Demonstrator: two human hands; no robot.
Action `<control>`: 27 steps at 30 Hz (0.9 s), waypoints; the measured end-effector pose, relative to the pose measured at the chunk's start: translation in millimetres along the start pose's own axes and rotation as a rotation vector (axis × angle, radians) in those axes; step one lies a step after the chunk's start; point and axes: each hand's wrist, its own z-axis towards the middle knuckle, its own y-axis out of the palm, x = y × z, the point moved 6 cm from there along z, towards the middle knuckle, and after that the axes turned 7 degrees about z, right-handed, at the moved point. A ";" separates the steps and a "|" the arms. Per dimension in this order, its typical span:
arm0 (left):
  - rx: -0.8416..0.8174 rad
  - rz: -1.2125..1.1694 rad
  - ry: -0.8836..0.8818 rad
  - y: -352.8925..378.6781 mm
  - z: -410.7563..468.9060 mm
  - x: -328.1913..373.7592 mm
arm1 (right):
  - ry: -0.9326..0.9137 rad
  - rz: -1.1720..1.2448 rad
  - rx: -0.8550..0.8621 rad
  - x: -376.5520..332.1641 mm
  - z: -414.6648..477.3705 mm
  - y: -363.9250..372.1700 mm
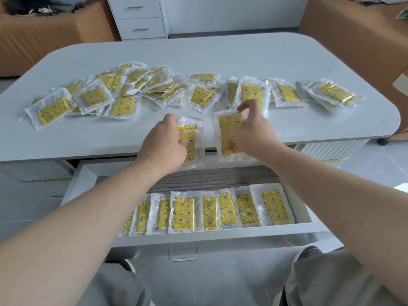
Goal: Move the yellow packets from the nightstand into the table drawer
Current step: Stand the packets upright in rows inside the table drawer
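Most of the yellow packets (123, 91) lie in a loose band across the table (220, 54), running from nine o'clock to three o'clock beyond the hands and thickest toward ten o'clock. Two are held at the near edge. The left hand (164, 140) curls its fingers round the first packet (190, 138), and the right hand (249, 131) pinches the far end of the second packet (229, 129) between thumb and fingertips. At six o'clock below both hands the drawer (198, 236) stands pulled out. A row (183, 214) of packets overlaps side by side along its front wall, and the grey liner (209, 175) is bare behind it. The step probably goes best if each packet is drawn straight back toward six o'clock, lifted clear of the table edge, then laid flat and face up behind the row, with its long side matching its neighbours.
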 end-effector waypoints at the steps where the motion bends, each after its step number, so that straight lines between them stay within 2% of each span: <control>1: -0.006 -0.023 0.009 -0.1 -1.0 3.2 | -0.001 -0.012 -0.024 -0.5 -2.3 -3.7; 4: -0.088 -0.094 0.054 3.1 -7.2 13.5 | -0.024 -0.151 -0.151 -2.5 -8.6 -11.5; 8: -0.316 -0.156 0.079 22.0 -16.5 22.8 | -0.057 -0.390 -0.305 6.0 -17.4 -25.6; 13: -0.507 -0.143 0.061 52.5 -25.1 24.2 | 0.029 -0.574 -0.523 42.4 -28.8 -32.0; 16: -0.594 -0.188 0.013 72.5 -28.1 19.5 | 0.103 -0.592 -0.571 76.1 -29.4 -22.6; 21: -0.677 -0.247 -0.054 101.8 -28.6 18.1 | 0.269 -0.445 -0.587 122.8 -33.5 -7.6; 27: -0.745 -0.265 -0.097 124.9 -26.7 15.0 | 0.077 -0.873 -0.632 139.1 -35.2 7.5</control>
